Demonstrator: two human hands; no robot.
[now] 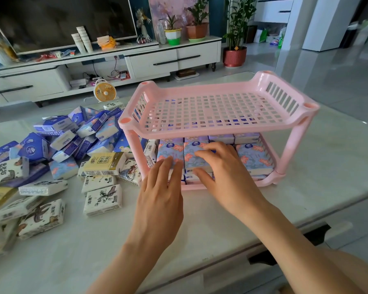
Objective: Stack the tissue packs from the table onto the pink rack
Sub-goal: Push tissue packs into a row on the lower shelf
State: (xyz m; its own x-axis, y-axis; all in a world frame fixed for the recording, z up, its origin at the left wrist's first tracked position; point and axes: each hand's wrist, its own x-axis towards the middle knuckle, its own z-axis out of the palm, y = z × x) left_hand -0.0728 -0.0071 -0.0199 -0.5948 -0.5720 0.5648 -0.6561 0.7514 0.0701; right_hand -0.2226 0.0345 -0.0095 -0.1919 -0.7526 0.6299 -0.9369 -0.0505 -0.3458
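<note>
Nearest the table edge, the left hand [160, 187] and right hand [227, 172] lie flat, fingers straight, pressing floral tissue packs [253, 158] level on the pink rack [221, 130], lower shelf. Squaring up seems underway; next likely means fetching from the loose pile [72, 141].

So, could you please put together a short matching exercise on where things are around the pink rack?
Things:
1. top shelf
2. lower shelf
3. yellow pack
4. orange fan

Places or states:
a. packed with floral tissue packs
b. on the pile left of the rack
c. holds no packs
d. on the floor beyond the table

Pairs: 1-c, 2-a, 3-b, 4-d.
</note>
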